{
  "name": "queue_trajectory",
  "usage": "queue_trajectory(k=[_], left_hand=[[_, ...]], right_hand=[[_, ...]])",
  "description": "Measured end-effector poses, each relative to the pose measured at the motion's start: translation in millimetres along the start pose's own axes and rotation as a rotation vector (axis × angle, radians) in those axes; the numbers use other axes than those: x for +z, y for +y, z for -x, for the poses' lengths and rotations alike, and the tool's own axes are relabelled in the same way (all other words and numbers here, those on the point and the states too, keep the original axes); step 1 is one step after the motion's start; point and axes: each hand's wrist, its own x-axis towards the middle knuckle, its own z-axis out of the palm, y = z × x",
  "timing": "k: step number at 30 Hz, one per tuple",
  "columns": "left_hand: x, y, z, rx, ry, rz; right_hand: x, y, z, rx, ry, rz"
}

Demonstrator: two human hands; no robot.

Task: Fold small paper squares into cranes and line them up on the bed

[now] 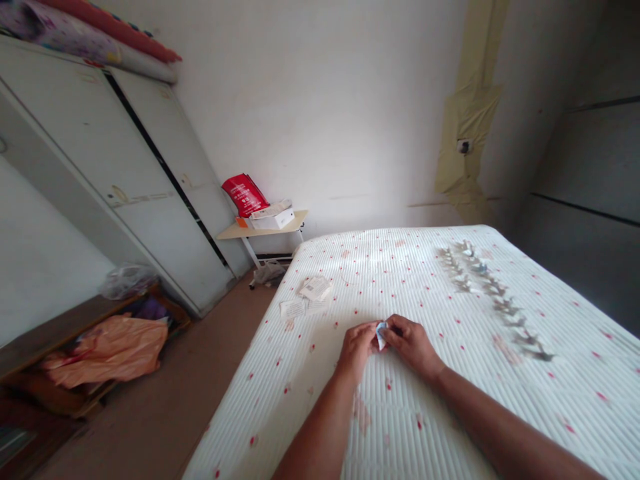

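A small folded piece of pale blue-white paper (381,335) is pinched between both my hands, low over a white mattress (450,413) dotted with red. My left hand (358,348) grips its left side with fingers closed. My right hand (411,344) closes on its right side. A small stack of paper sheets (315,289) lies further up the mattress on the left, with loose sheets (294,308) beside it. Two rows of several small folded paper figures (493,297) run along the right part of the mattress.
A small side table (235,232) by the wall holds a red bag (245,195) and a white box (273,219). A white wardrobe (130,193) stands on the left. An orange plastic bag (113,347) lies in a low wooden shelf. Brown floor runs beside the mattress.
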Motion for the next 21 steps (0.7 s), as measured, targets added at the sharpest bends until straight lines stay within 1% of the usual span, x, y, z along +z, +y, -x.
queue_trajectory(k=[3, 6, 14, 18, 21], left_hand=[[-1.9, -0.4, 0.0, 0.003, -0.011, 0.082], [-1.1, 0.6, 0.3, 0.002, -0.007, 0.064], [3.2, 4.4, 0.4, -0.016, 0.045, -0.002], [5.6, 2.8, 0.2, 0.021, 0.059, -0.034], [7.8, 2.7, 0.8, 0.054, 0.094, -0.078]], right_hand=[[0.7, -1.9, 0.4, 0.022, -0.026, -0.136], [1.2, -2.6, 0.4, 0.022, -0.055, -0.267], [0.9, -6.3, -0.7, 0.071, -0.034, -0.333], [1.9, -8.7, -1.1, 0.1, -0.038, -0.435], [0.2, -11.8, -0.8, 0.147, -0.07, -0.469]])
